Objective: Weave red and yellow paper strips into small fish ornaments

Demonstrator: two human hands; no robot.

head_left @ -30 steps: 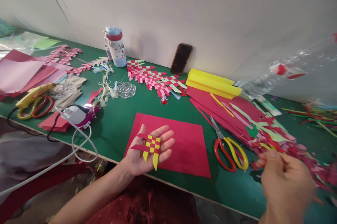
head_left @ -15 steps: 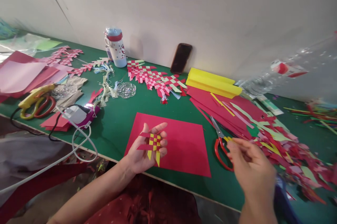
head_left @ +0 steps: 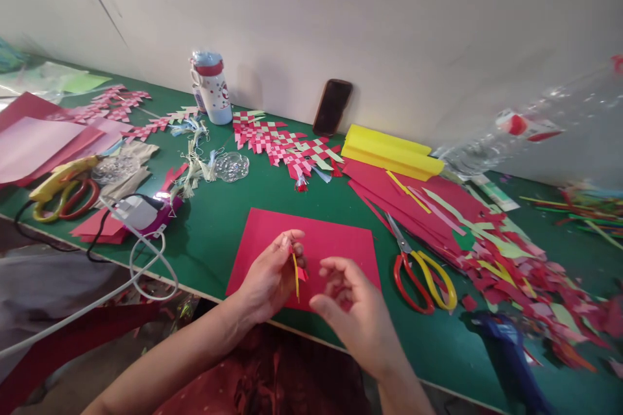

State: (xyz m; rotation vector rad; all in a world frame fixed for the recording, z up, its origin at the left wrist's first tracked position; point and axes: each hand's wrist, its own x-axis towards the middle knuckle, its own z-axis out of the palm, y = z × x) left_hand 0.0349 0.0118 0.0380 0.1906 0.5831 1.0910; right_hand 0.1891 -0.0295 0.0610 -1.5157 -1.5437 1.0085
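Over the large red paper sheet (head_left: 335, 246), my left hand (head_left: 272, 275) is closed on a small woven paper fish (head_left: 296, 272) of red and yellow strips, seen edge-on and partly hidden by the fingers. Just to its right hovers my right hand (head_left: 357, 311), fingers curved and apart with nothing between them. Scissors (head_left: 413, 272) with one red and one yellow handle lie on the green table right of the sheet, blades slightly parted and pointing away from me.
Behind the sheet lie woven paper pieces (head_left: 272, 142), a phone (head_left: 333, 106) leaning on the wall, and folded yellow paper (head_left: 389, 152). Paper scraps (head_left: 530, 278) and a dark blue tool (head_left: 516, 353) are at right. A hot glue gun (head_left: 63, 178), charger (head_left: 139, 210) and cable sit left.
My right hand has left the scissors and moved left, close to my left hand. My left hand has turned and closed, so the woven piece now shows edge-on instead of flat.
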